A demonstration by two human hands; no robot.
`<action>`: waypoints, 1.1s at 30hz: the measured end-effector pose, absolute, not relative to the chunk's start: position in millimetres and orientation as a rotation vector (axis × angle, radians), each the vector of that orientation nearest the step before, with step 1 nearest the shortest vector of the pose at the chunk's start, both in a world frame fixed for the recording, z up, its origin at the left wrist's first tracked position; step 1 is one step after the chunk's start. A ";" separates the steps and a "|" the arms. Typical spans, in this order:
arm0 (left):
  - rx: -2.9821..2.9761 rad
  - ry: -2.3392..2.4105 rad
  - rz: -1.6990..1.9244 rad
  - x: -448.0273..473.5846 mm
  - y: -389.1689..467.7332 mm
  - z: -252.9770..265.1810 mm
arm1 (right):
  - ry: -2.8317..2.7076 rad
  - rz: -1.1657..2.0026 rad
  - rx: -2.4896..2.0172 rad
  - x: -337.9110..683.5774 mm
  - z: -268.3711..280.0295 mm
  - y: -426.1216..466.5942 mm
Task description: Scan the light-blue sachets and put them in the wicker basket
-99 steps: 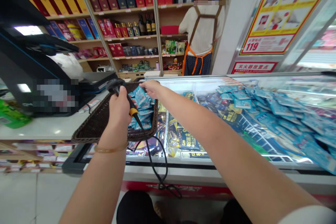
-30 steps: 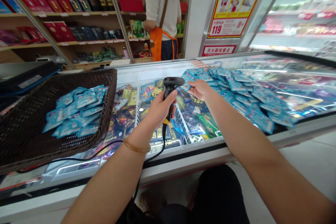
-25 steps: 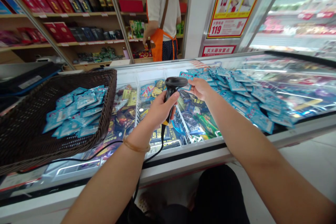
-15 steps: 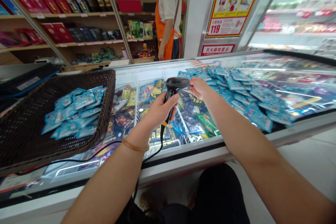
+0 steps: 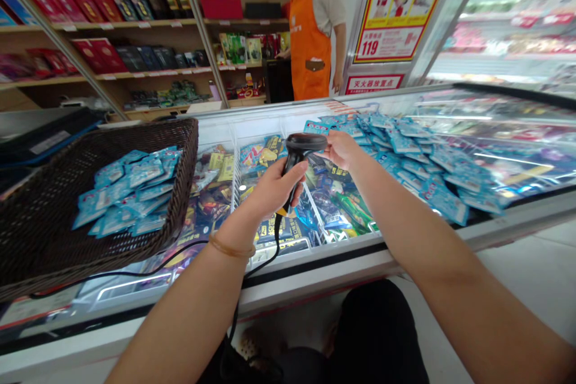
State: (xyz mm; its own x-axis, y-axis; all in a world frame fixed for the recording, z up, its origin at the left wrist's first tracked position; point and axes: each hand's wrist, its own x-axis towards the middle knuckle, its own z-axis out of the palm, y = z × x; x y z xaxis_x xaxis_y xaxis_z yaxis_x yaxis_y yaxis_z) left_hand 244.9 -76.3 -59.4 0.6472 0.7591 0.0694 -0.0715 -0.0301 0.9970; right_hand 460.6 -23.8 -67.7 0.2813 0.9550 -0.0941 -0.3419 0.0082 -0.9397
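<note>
Barcode scanner (image 5: 306, 141) stands in the left hand (image 5: 275, 187), the grip wrapped around its handle; the right hand (image 5: 342, 150) pinches one blue packet (image 5: 317, 126) close by the scanner head. Scanning appears to be the step in hand. The head hides part of the packet, so its code cannot be made out; the next move likely calls for lining them up. Loose packets (image 5: 135, 185) lie in the wicker basket (image 5: 186, 168), a larger pile (image 5: 407, 145) on the chest freezer (image 5: 324, 275).

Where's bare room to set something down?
Bare: the glass between basket and left hand, behind the cable; the basket's left part. Crowded: the basket's right part, holding packets; the glass under the pile, beside the right hand.
</note>
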 end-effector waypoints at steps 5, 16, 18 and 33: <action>1.465 0.601 0.730 244.6 -75.5 -60.1 | -0.723 1.154 -1.122 461.1 -68.4 -22.7; 1.417 0.618 0.723 243.9 -76.4 -59.5 | -0.740 1.154 -1.113 460.9 -69.1 -22.8; 1.409 0.627 0.717 244.0 -77.6 -58.6 | -0.740 1.157 -1.116 460.9 -68.7 -22.7; 1.073 0.942 1.280 186.8 -104.4 23.9 | -1.006 1.197 -1.054 398.5 -36.3 11.9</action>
